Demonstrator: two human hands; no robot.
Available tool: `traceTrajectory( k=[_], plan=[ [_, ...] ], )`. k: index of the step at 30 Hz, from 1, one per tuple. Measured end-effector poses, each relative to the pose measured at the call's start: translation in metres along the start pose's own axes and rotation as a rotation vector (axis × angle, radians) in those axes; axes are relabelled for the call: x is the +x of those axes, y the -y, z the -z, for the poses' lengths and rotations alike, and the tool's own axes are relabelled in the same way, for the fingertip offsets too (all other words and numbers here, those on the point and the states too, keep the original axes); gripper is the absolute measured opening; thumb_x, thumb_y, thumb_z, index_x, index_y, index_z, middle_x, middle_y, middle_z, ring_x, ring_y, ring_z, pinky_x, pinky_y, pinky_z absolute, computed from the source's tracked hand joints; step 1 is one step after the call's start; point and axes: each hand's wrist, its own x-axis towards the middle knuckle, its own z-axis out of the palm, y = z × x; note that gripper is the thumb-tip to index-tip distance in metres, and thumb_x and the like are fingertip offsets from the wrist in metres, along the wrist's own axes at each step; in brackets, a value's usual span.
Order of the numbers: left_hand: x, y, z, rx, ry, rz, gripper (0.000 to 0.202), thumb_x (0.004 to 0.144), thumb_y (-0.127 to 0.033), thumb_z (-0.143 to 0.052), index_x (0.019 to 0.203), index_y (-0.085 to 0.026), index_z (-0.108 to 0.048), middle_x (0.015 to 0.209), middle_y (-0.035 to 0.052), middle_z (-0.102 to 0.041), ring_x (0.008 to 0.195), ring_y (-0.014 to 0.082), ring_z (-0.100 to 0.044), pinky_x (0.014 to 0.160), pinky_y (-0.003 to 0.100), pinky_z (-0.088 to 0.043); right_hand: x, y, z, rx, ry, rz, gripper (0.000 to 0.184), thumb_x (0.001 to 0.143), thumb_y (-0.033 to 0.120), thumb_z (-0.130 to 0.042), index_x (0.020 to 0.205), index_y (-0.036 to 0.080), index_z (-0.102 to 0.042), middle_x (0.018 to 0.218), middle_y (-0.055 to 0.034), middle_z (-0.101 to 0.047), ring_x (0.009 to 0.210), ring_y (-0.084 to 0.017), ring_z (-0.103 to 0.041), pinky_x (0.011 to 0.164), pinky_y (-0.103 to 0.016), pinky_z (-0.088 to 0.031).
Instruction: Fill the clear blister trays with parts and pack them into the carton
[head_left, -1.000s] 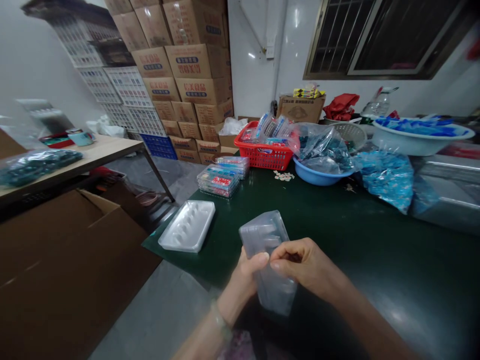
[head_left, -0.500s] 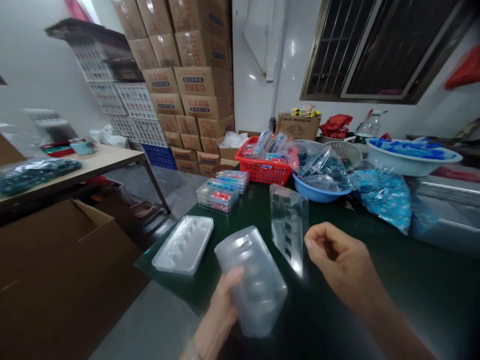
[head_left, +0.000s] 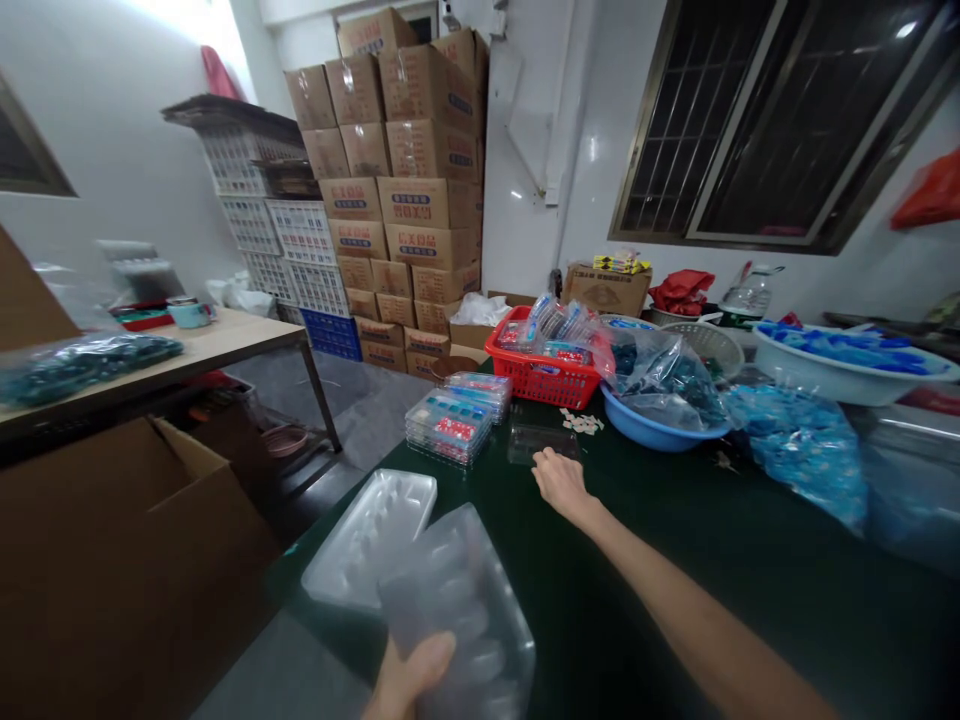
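My left hand [head_left: 420,670] grips a stack of clear plastic trays [head_left: 465,620], thumb on the near face. Farther up the table my right hand [head_left: 559,480] is closed at the near edge of a single clear plastic tray [head_left: 534,445], which lies flat on the dark green tabletop [head_left: 600,560]. Left of the held stack rests a whitish stack of moulded trays [head_left: 360,550], partly hidden by it. Beyond, filled clear packs [head_left: 450,428] with red and blue contents are piled up.
A red basket [head_left: 536,375] of packs and a blue basin [head_left: 660,430] with bagged items stand at the back. Small pale pieces [head_left: 581,422] lie near the basket. A blue bag [head_left: 802,440] sits at right, an open carton [head_left: 127,540] at left.
My right hand has moved forward and left, and the single tray has gone from upright in it to flat on the table. The left hand's stack has shifted lower and left.
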Motion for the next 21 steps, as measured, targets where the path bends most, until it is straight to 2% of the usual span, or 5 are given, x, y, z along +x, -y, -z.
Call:
traceTrajectory(
  k=[3, 5, 9, 15, 21],
  plan=[
    [0.010, 0.001, -0.017, 0.049, -0.028, -0.062, 0.066, 0.054, -0.030, -0.079, 0.114, -0.016, -0.055, 0.079, 0.0083, -0.070, 0.073, 0.0288, -0.066, 0.063, 0.037, -0.053, -0.043, 0.026, 0.021, 0.157, 0.058, 0.017, 0.027, 0.091, 0.034, -0.038, 0.089, 0.017, -0.059, 0.076, -0.0018, -0.063, 0.068, -0.011, -0.058, 0.057, -0.019, -0.040],
    [0.014, 0.003, -0.030, 0.097, 0.011, -0.162, 0.064, 0.053, -0.029, -0.080, 0.111, -0.015, -0.056, 0.080, 0.0077, -0.069, 0.075, 0.0273, -0.066, 0.064, 0.034, -0.053, -0.076, 0.044, 0.033, 0.517, 0.285, 0.055, 0.027, 0.085, 0.042, -0.049, 0.083, 0.017, -0.059, 0.066, 0.0024, -0.060, 0.056, -0.008, -0.053, 0.047, -0.016, -0.037],
    [0.014, 0.009, -0.049, 0.208, 0.217, -0.305, 0.047, 0.054, -0.029, -0.079, 0.093, -0.011, -0.061, 0.079, 0.0083, -0.067, 0.074, 0.0247, -0.063, 0.066, 0.032, -0.051, -0.114, 0.059, 0.046, 0.990, 0.514, -0.036, 0.022, 0.069, 0.032, -0.069, 0.065, 0.014, -0.056, 0.055, 0.0060, -0.051, 0.049, -0.005, -0.044, 0.043, -0.015, -0.032],
    [0.007, 0.015, -0.049, 0.282, 0.434, -0.218, 0.039, 0.063, -0.033, -0.073, 0.093, -0.011, -0.059, 0.066, 0.0070, -0.064, 0.055, 0.0207, -0.060, 0.052, 0.030, -0.048, -0.117, 0.047, 0.046, 1.178, 0.680, -0.150, 0.017, 0.070, 0.030, -0.065, 0.071, 0.013, -0.062, 0.055, 0.0037, -0.057, 0.040, -0.005, -0.047, 0.039, -0.016, -0.035],
    [0.007, 0.012, -0.044, 0.333, 0.450, -0.243, 0.040, 0.060, -0.030, -0.076, 0.091, -0.013, -0.058, 0.067, 0.0056, -0.063, 0.060, 0.0203, -0.060, 0.057, 0.029, -0.047, -0.123, 0.045, 0.053, 1.142, 0.706, -0.155, 0.016, 0.073, 0.029, -0.059, 0.071, 0.014, -0.063, 0.058, 0.0015, -0.061, 0.039, -0.005, -0.048, 0.037, -0.015, -0.033]
  ],
)
